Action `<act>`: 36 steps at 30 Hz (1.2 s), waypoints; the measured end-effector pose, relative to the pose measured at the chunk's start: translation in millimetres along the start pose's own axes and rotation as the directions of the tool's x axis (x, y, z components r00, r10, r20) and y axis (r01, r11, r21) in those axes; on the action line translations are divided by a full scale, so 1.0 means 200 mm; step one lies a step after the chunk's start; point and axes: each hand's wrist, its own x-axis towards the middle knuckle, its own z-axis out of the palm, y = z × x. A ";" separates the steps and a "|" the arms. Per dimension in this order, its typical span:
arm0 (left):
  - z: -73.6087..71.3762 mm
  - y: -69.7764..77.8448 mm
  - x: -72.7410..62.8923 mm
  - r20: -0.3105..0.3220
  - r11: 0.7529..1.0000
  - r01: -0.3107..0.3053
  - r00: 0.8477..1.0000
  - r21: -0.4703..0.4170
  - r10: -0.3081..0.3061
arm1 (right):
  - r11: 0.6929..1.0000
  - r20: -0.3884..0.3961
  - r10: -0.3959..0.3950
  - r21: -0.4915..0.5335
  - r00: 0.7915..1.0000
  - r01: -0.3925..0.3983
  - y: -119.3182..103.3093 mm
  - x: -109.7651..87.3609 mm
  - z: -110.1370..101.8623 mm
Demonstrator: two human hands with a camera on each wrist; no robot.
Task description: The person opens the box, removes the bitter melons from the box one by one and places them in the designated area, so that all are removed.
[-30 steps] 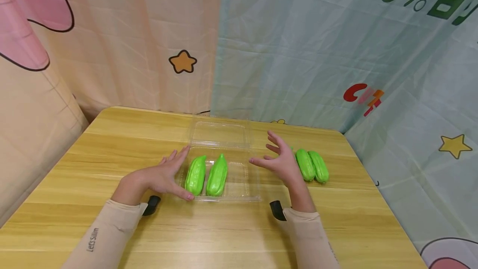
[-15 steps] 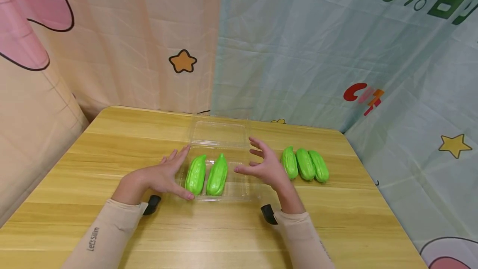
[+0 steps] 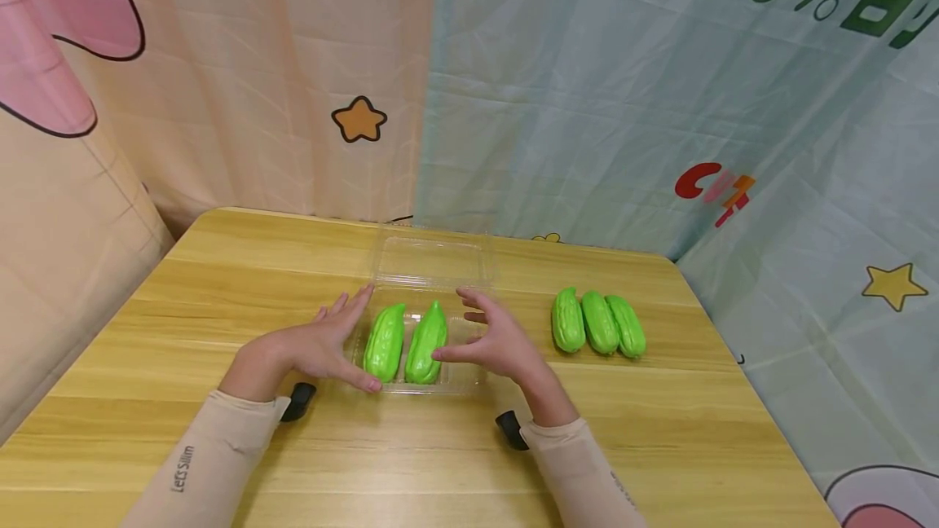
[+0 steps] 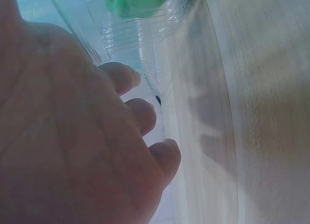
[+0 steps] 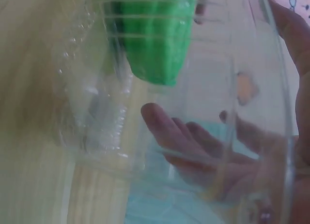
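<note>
A clear plastic clamshell box [image 3: 469, 388] lies on the table with its lid [image 3: 433, 261] folded back. Inside, toward the left, are two bright green, ridged bitter melons [image 3: 385, 345] [image 3: 426, 345]. My left hand [image 3: 319, 349] grips the box's left side, thumb at the front corner and fingertip near the back one. Over the right part hovers my right hand [image 3: 499, 341], fingers spread and holding nothing visible; its thumb overlaps the nearer melon. In the right wrist view the fingers [image 5: 184, 141] show behind clear plastic, beside a green melon [image 5: 157, 40].
Three more bitter melons [image 3: 598, 323] lie side by side on the wooden table [image 3: 440, 463], right of the box. Printed cloth curtains [image 3: 557, 88] hang behind the table and at both sides.
My right hand has moved left and a little toward me, from beside the loose melons to over the box. The leftmost loose melon has come into full view. My left hand stays put.
</note>
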 end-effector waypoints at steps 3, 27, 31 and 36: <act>0.00 0.00 0.00 0.000 1.000 0.003 1.000 -0.002 -0.003 | 0.998 0.020 0.014 -0.058 1.000 -0.013 0.00 0.00 0.02; -0.02 0.02 -0.02 0.008 1.000 0.014 1.000 0.005 -0.014 | 0.987 0.088 -0.015 -0.156 0.996 0.028 0.00 0.01 0.13; -0.03 0.02 -0.03 0.013 1.000 0.024 1.000 0.004 -0.024 | 0.987 0.078 -0.027 -0.156 0.997 0.039 0.01 0.01 0.15; -0.03 0.03 -0.03 0.018 0.999 0.038 0.999 0.009 -0.038 | 0.986 0.080 -0.052 -0.155 0.995 0.064 0.01 0.02 0.17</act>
